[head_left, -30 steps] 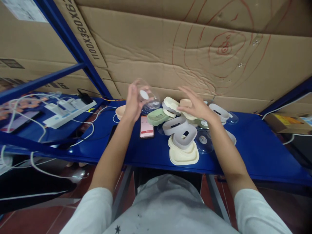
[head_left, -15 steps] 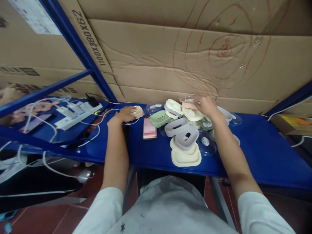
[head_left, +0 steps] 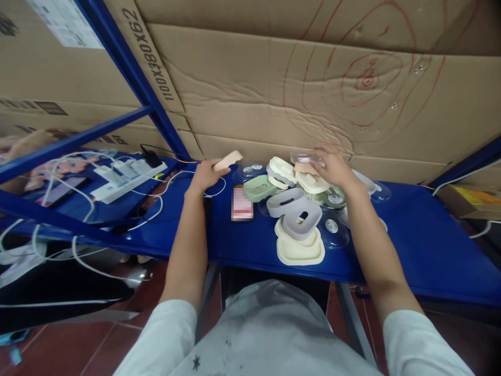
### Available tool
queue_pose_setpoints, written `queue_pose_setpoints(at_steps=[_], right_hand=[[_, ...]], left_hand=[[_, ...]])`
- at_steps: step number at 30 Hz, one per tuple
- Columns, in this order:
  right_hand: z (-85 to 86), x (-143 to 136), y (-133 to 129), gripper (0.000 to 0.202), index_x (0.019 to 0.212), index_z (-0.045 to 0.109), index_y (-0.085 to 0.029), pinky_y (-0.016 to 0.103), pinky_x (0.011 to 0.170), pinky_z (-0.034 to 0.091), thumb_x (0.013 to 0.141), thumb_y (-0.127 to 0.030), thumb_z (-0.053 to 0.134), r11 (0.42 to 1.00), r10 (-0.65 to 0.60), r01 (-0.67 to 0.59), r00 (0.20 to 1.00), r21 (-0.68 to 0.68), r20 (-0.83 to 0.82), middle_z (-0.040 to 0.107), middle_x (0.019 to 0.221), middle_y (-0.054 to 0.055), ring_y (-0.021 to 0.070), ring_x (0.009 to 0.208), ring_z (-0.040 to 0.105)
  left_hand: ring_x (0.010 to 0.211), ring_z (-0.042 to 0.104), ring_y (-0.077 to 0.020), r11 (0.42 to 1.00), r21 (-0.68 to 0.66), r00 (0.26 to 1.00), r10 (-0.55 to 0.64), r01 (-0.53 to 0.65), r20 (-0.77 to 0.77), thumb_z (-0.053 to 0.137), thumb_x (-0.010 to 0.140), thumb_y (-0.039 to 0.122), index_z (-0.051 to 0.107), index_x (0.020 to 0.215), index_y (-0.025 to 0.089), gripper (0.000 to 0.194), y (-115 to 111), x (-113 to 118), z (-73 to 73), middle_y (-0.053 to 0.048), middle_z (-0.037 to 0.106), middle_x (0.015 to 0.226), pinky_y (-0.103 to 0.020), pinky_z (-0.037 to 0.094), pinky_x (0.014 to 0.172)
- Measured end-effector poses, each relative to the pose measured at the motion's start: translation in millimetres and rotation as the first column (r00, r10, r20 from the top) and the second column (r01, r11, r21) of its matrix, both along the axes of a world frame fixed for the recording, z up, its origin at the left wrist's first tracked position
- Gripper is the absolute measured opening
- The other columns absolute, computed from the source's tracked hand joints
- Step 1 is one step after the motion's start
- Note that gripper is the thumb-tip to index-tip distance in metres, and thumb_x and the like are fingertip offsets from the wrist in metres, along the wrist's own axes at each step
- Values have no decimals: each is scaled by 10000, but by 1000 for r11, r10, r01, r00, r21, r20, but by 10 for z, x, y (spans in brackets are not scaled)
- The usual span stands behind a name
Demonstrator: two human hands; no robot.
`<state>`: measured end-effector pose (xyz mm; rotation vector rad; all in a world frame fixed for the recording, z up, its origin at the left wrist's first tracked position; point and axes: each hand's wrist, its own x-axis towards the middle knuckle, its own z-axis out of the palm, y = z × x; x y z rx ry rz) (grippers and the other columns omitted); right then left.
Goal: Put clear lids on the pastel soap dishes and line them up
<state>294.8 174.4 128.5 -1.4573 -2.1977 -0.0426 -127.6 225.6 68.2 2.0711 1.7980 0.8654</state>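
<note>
My left hand (head_left: 206,176) is closed on a peach plastic soap dish part (head_left: 228,160), held tilted above the back left of the blue table. My right hand (head_left: 332,166) grips a clear plastic lid (head_left: 302,157) at its right end, over the pile. Just beneath that lid lies another peach part (head_left: 304,168), resting on a cream dish (head_left: 313,183). Nearer me are a green dish (head_left: 258,188), two grey slotted dishes (head_left: 301,222) that overlap, and cream trays (head_left: 300,253). Another clear lid (head_left: 334,232) with a round sticker lies beside them.
A phone (head_left: 242,203) with a lit screen lies left of the pile. White cables and a power strip (head_left: 129,184) spread across the left, past a blue frame post (head_left: 156,112). Cardboard (head_left: 242,94) walls the back. An open box (head_left: 472,201) sits far right.
My left hand has lifted the peach part off the table and tipped it up, moving slightly right. My right hand stays over the pile with the clear lid.
</note>
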Motion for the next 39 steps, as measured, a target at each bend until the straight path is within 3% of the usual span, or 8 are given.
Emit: queue_pose_setpoints(at_steps=[2, 5, 9, 14, 22, 28, 35, 39], right_hand=[[-6, -114, -47, 500, 1450, 664, -219, 578, 1256, 367, 1029, -435, 504, 997, 73, -73, 994, 9, -81, 593, 1563, 133, 357, 1483, 498], [-47, -341, -83, 781, 1687, 347, -257, 532, 1252, 408, 1019, -623, 519, 982, 173, -189, 941, -27, -290, 470, 1676, 110, 310, 1500, 494], [-98, -488, -15, 1074, 1725, -139, -318, 478, 1149, 548, 969, -857, 401, 974, 122, -208, 818, -91, -563, 298, 1766, 86, 282, 1496, 507], [-122, -299, 131, 987, 1728, -48, -358, 422, 1044, 623, 990, -809, 426, 993, -7, -73, 764, -97, -645, 363, 1729, 78, 300, 1491, 506], [-304, 132, 420, 736, 1708, 176, -162, 489, 1047, 575, 1020, -318, 388, 966, -257, 243, 895, -85, -366, 673, 1390, 185, 310, 1222, 690], [-467, 375, 566, 719, 1640, 271, -103, 470, 1180, 462, 923, -142, 297, 866, -392, 482, 820, 134, -416, 491, 1536, 224, 270, 1446, 526], [-601, 514, 780, 670, 1561, 383, -214, 639, 1184, 397, 893, -209, 431, 808, -402, 588, 519, -26, -755, 374, 1550, 183, 337, 1475, 442], [-548, 406, 704, 508, 1408, 551, -235, 650, 1217, 338, 906, -313, 572, 830, -414, 558, 618, 3, -668, 401, 1531, 159, 330, 1488, 414]], left_hand=[[1191, 700, -295, 995, 79, 987, -65, 54, 147, 627, 914, 630, 696, 1394, 158, 677, -6, 303, 66, -91, 751, 1329, -366, 560, 992], [1113, 730, -299, 917, 200, 717, -395, 345, 574, 832, 784, 622, 756, 1324, 167, 710, -55, 918, 234, -97, 787, 1246, -384, 589, 941], [1029, 753, -274, 758, 221, 531, -603, 614, 595, 907, 757, 609, 855, 1086, 207, 522, -165, 1638, 485, -67, 824, 1054, -380, 592, 910], [991, 761, -244, 730, 266, 468, -630, 630, 620, 866, 829, 601, 819, 1180, 204, 532, -110, 1916, 499, -71, 816, 1077, -372, 594, 898], [1324, 638, -337, 865, 351, 880, -438, 358, 183, 709, 960, 380, 757, 1273, 217, 356, 283, 1472, 330, -95, 742, 1355, -479, 417, 1211], [1511, 478, -312, 788, 321, 834, -551, 526, -15, 668, 974, 320, 671, 1395, 212, 434, 386, 1418, 204, -135, 535, 1596, -493, 333, 1290], [1539, 441, -321, 768, 344, 829, -557, 540, -55, 665, 1001, 405, 625, 1452, 194, 499, 376, 1371, 233, -174, 488, 1603, -514, 327, 1289], [1501, 482, -311, 797, 298, 845, -531, 525, -68, 636, 1017, 424, 591, 1474, 184, 518, 364, 1350, 241, -170, 529, 1553, -519, 353, 1276]])
